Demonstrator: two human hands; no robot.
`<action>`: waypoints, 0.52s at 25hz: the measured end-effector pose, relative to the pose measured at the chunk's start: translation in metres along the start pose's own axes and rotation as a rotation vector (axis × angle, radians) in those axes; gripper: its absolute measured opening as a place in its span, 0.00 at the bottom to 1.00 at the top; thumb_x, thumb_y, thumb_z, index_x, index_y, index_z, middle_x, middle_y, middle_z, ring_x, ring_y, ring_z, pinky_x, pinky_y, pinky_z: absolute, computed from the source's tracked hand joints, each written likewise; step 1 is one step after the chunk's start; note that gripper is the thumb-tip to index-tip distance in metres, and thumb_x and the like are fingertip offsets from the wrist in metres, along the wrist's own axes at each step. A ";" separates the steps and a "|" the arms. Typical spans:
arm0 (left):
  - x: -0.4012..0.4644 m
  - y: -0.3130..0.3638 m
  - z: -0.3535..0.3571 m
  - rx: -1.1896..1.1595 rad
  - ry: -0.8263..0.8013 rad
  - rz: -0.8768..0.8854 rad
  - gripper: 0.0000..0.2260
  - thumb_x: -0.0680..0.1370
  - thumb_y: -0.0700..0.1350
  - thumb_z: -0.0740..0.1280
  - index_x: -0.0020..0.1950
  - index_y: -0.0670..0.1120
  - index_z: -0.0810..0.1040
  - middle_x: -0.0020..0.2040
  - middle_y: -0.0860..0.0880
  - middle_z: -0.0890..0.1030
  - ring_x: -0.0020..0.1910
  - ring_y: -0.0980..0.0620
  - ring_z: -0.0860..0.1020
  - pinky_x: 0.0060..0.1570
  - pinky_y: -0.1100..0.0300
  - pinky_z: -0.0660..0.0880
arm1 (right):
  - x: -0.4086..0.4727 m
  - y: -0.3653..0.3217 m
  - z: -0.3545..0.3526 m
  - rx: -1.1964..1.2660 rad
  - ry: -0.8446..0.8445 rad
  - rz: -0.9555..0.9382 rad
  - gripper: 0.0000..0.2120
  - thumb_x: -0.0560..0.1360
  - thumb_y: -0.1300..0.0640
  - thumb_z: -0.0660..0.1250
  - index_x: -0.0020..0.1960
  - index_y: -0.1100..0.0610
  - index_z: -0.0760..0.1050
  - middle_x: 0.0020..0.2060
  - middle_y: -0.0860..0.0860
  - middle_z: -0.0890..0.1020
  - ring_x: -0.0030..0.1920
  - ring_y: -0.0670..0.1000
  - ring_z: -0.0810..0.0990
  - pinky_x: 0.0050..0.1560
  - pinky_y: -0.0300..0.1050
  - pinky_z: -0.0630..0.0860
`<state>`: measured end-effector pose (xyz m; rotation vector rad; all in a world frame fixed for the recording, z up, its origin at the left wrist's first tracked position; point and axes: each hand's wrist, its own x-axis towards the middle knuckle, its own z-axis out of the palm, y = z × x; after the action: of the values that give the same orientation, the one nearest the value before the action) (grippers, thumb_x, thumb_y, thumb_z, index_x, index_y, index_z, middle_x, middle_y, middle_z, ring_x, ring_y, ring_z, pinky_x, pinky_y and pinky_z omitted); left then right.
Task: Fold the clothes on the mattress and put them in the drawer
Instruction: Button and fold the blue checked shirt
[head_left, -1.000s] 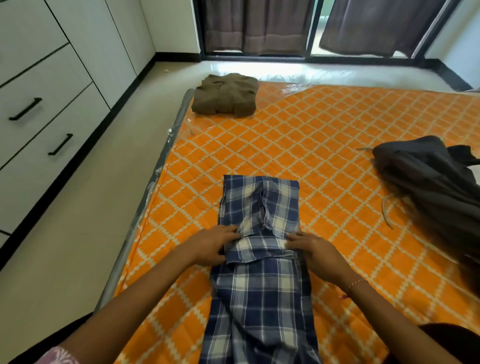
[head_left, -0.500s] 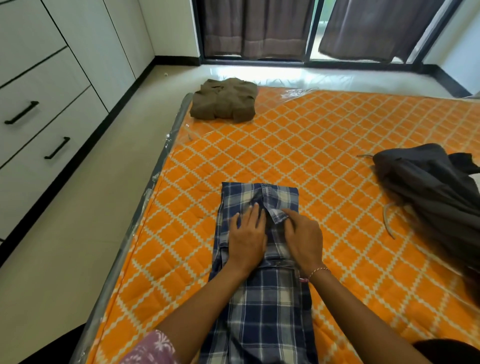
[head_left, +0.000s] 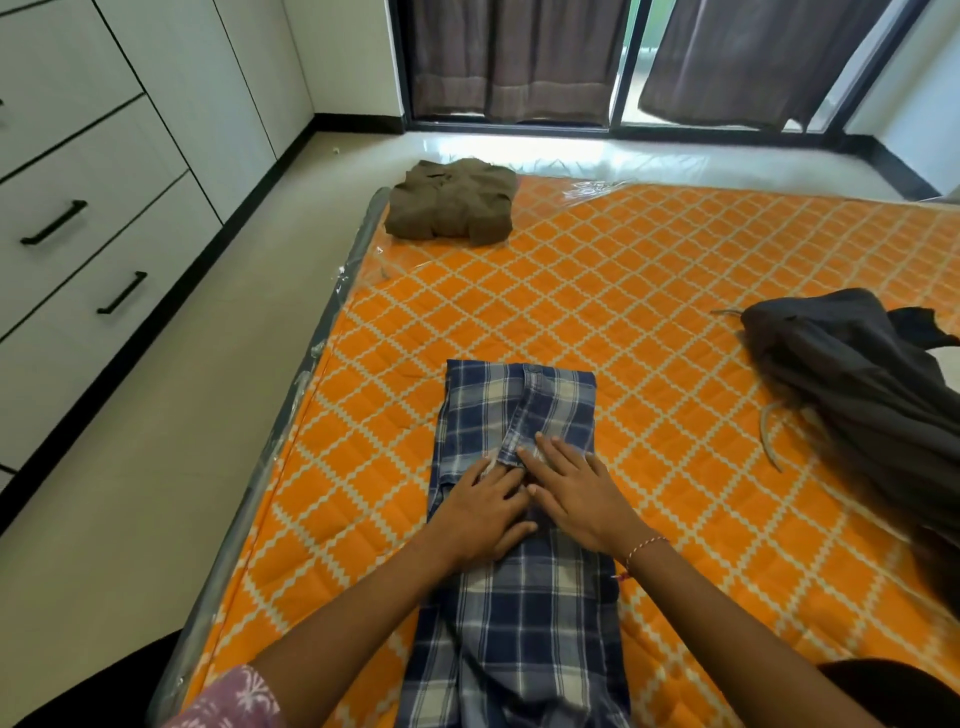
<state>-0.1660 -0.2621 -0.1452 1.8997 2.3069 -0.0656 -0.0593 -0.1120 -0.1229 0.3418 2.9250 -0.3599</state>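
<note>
Under both palms: plaid shirt (head_left: 519, 519) on mattress (head_left: 675, 322), long axis running straight away from body. Left hand (head_left: 480, 512) and right hand (head_left: 574, 496) flat, spread, gripping nothing, equally near. Drawer (head_left: 78, 260) off left.

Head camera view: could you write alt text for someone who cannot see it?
Two hands, left and right, press flat on a half-folded plaid shirt on an orange mattress. A folded brown garment lies at the far corner, a dark heap to the right, and white drawers stand left.
</note>
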 end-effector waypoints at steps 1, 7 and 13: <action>-0.008 0.003 0.001 0.028 0.001 -0.026 0.25 0.78 0.60 0.50 0.64 0.48 0.77 0.64 0.45 0.77 0.63 0.47 0.76 0.63 0.47 0.70 | -0.004 0.002 0.008 -0.005 -0.066 0.000 0.44 0.64 0.28 0.20 0.75 0.46 0.35 0.75 0.47 0.37 0.76 0.49 0.39 0.74 0.58 0.47; -0.064 0.028 0.010 -0.009 -0.113 -0.106 0.35 0.74 0.68 0.32 0.77 0.51 0.41 0.76 0.48 0.38 0.75 0.49 0.39 0.74 0.48 0.42 | -0.060 -0.009 0.023 -0.090 -0.216 -0.103 0.40 0.62 0.24 0.23 0.69 0.40 0.24 0.71 0.50 0.27 0.71 0.54 0.27 0.73 0.61 0.41; -0.132 0.025 0.024 0.083 -0.051 -0.010 0.28 0.79 0.50 0.50 0.78 0.51 0.44 0.71 0.46 0.70 0.68 0.46 0.71 0.65 0.51 0.67 | -0.135 -0.009 0.034 -0.192 -0.279 -0.172 0.31 0.82 0.48 0.47 0.67 0.36 0.23 0.71 0.50 0.29 0.70 0.53 0.28 0.75 0.57 0.46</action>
<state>-0.1148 -0.3886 -0.1477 1.9015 2.3139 -0.2112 0.0727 -0.1564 -0.1267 0.0099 2.6897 -0.1342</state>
